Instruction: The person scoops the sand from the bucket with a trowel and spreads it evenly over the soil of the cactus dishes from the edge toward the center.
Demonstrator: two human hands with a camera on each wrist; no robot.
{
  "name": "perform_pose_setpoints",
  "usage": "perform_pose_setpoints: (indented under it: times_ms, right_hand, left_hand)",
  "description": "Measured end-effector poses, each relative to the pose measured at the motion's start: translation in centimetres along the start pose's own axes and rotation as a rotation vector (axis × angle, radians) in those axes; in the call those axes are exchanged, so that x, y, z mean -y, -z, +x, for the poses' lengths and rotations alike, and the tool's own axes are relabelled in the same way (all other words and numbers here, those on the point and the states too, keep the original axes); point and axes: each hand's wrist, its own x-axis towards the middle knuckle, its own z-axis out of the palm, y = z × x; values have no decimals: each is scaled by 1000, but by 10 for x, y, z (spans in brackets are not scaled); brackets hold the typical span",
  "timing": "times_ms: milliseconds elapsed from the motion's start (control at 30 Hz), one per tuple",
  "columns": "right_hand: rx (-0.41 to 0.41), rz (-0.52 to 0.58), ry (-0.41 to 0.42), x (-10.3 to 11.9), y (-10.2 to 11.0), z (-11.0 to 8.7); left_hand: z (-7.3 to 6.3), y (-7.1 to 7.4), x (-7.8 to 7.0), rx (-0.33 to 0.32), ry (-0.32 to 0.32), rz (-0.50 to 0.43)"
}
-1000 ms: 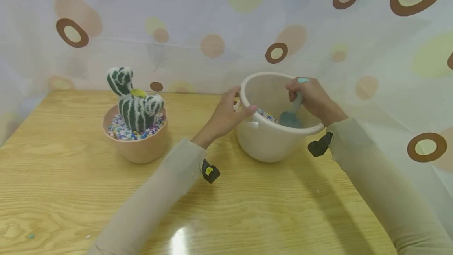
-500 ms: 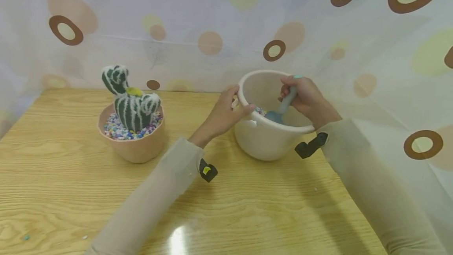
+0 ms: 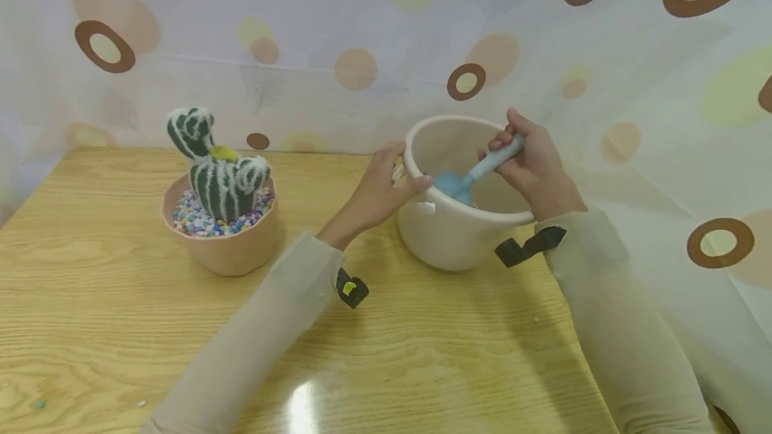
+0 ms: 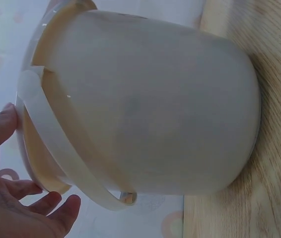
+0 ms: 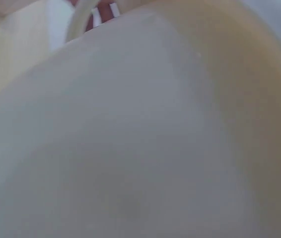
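A cream bucket [image 3: 446, 240] stands on the wooden table, its rim towards me. My left hand [image 3: 369, 194] holds its left rim, thumb on the near side and fingers curled at the far side; the thumb and fingertips show at the rim in the left wrist view, near the hanging bucket handle [image 4: 63, 148]. My right hand [image 3: 535, 165] grips the handle of a light blue toy shovel [image 3: 482, 167]. The shovel slants down to the left, its blade low inside the bucket by the left wall. The right wrist view is filled by the bucket's outer wall [image 5: 130, 124].
Left of the bucket sits a peach pot [image 3: 235, 256] of coloured pebbles [image 3: 194, 218], with a knitted green-and-white cactus [image 3: 220, 186] in it. Loose pebbles lie on the table [image 3: 386, 353]. A patterned curtain [image 3: 301, 32] hangs close behind.
The right hand has swung the shovel blade left inside the bucket, and its handle now leans further over. Pebbles that showed in the bucket are hidden. The left hand keeps its hold.
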Motion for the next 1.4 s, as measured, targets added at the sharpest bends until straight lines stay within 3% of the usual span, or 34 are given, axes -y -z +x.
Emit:
perform_pose_setpoints:
  times_ms: [200, 300, 433, 633, 867, 1100, 1400]
  right_hand:
    - [-28, 333, 32, 8, 7, 2]
    - [-52, 436, 67, 13, 12, 4]
    - [-75, 495, 79, 16, 17, 5]
    - [-47, 570, 110, 16, 18, 5]
    - [-18, 675, 123, 17, 17, 6]
    - [-25, 749, 119, 20, 19, 2]
    - [-13, 774, 134, 14, 9, -4]
  left_hand:
    - [0, 1, 2, -15, -9, 26]
    - [-2, 1, 1, -14, 5, 63]
    - [-6, 1, 1, -9, 21, 97]
    - [-13, 3, 0, 7, 12, 115]
    - [-22, 13, -3, 40, 51, 129]
    - [-25, 18, -1, 55, 37, 128]
    - [-36, 29, 16, 63, 143, 131]
